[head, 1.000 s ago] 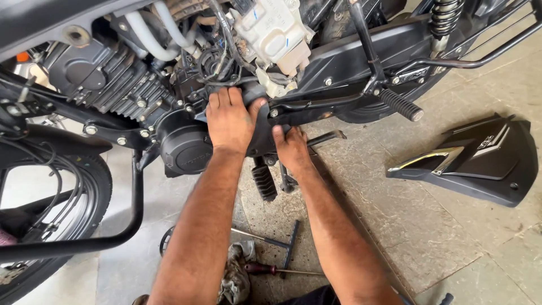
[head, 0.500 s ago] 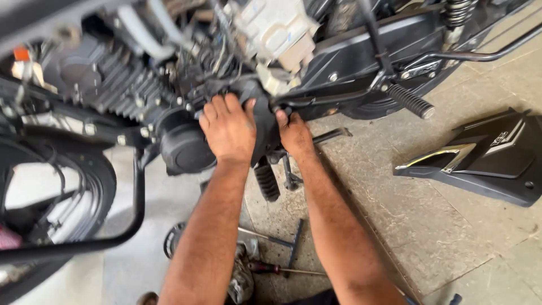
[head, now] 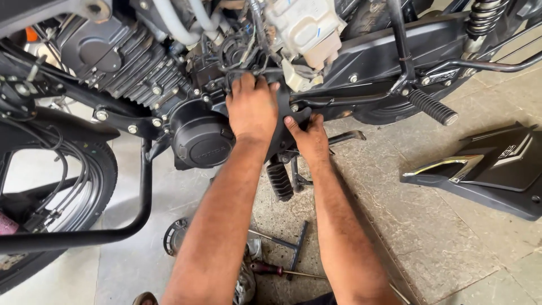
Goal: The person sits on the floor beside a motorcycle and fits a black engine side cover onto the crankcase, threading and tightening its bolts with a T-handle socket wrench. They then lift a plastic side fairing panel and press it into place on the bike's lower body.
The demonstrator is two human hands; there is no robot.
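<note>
Both my hands are on a black cover plate at the side of a motorcycle engine. My left hand lies flat over the plate's upper part, fingers hooked over its top edge. Gripping the plate's lower right edge, my right hand has its thumb on the front. Just left of the plate is a round black engine casing. A ribbed footpeg hangs below my hands.
A detached black side panel lies on the stone floor at right. A T-handle wrench, a screwdriver and a round metal part lie on the floor between my arms. The front tyre and crash guard bar are at left.
The view has shifted, moving the engine and my hands to the right and down in frame. My hands keep their hold on the black plate, which sits slightly lower.
</note>
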